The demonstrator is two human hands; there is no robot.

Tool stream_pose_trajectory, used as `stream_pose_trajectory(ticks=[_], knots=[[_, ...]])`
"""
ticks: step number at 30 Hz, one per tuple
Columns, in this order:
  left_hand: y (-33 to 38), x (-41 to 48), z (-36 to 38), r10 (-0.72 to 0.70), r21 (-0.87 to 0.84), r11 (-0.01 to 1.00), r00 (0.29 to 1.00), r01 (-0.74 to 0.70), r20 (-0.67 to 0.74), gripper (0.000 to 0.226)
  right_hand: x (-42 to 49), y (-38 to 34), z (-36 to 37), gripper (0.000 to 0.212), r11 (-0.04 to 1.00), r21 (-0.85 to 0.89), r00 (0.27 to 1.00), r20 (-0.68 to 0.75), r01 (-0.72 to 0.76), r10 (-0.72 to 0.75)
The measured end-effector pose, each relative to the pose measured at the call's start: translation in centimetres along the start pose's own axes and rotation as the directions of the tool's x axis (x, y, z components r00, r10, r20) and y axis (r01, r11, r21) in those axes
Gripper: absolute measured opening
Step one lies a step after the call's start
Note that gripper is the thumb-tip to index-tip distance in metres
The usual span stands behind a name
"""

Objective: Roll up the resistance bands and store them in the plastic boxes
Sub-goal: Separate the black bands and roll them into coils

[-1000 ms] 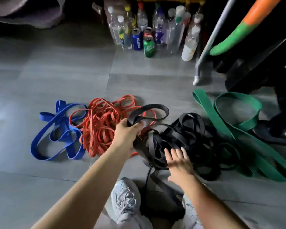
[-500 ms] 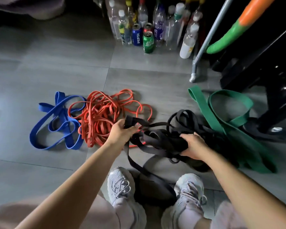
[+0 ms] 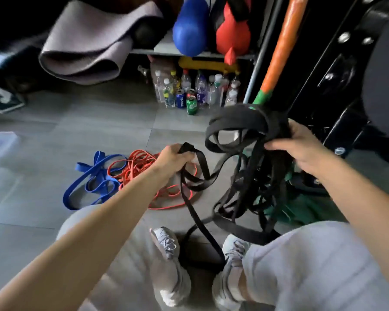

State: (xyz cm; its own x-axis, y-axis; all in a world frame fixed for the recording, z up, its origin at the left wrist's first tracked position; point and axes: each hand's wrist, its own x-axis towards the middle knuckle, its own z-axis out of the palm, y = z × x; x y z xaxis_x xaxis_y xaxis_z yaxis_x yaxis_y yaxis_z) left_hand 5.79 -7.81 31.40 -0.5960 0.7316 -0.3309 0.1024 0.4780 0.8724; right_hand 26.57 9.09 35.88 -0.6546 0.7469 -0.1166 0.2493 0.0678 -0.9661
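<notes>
A tangled bundle of black resistance bands (image 3: 240,135) hangs in the air above the floor. My right hand (image 3: 299,149) grips its top, and loops trail down to the tiles between my shoes. My left hand (image 3: 173,160) holds one black band end, pulled out to the left. On the floor lie orange bands (image 3: 132,167) and blue bands (image 3: 92,182) to the left. Green bands (image 3: 290,207) lie behind the black tangle, partly hidden. A clear plastic box (image 3: 0,142) sits at the far left edge.
Several bottles and cans (image 3: 189,95) stand by a shelf at the back. A rolled grey mat (image 3: 88,48) lies back left. An orange-green pole (image 3: 276,57) and black gym equipment (image 3: 337,70) stand at the right. My knees and white shoes (image 3: 166,250) fill the foreground.
Both hands have lifted the black bundle off the floor, the right hand rising higher. The view has tilted up, showing the shelf, the mat and the plastic box.
</notes>
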Motion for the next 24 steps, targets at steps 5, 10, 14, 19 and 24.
stream_pose_trajectory(ticks=[5,10,14,19,24], knots=[[2.6,-3.2,-1.1,0.038,0.016,0.999,0.999,-0.038,0.021,0.019,-3.3,-6.9,-0.1,0.036,0.975,0.193,0.992,-0.067,0.114,-0.103],[2.9,-5.2,-0.7,0.061,0.163,0.984,0.997,-0.067,0.043,0.006,-5.4,-11.5,0.2,0.024,0.944,0.256,0.976,-0.116,0.206,-0.182],[0.1,-5.7,0.5,0.003,0.280,0.960,0.995,-0.032,0.104,0.031,-6.4,-15.1,0.2,0.023,0.905,0.325,0.955,-0.201,0.275,-0.217],[-5.0,-6.9,2.3,-0.096,0.346,0.936,0.992,0.063,0.079,0.020,-7.0,-18.3,-0.1,0.020,0.916,0.193,0.922,-0.236,0.353,-0.306],[-10.6,-9.0,4.0,-0.186,0.517,0.849,0.978,0.111,0.095,0.016,-7.1,-21.8,-0.7,0.015,0.886,0.119,0.858,-0.338,0.447,-0.388]])
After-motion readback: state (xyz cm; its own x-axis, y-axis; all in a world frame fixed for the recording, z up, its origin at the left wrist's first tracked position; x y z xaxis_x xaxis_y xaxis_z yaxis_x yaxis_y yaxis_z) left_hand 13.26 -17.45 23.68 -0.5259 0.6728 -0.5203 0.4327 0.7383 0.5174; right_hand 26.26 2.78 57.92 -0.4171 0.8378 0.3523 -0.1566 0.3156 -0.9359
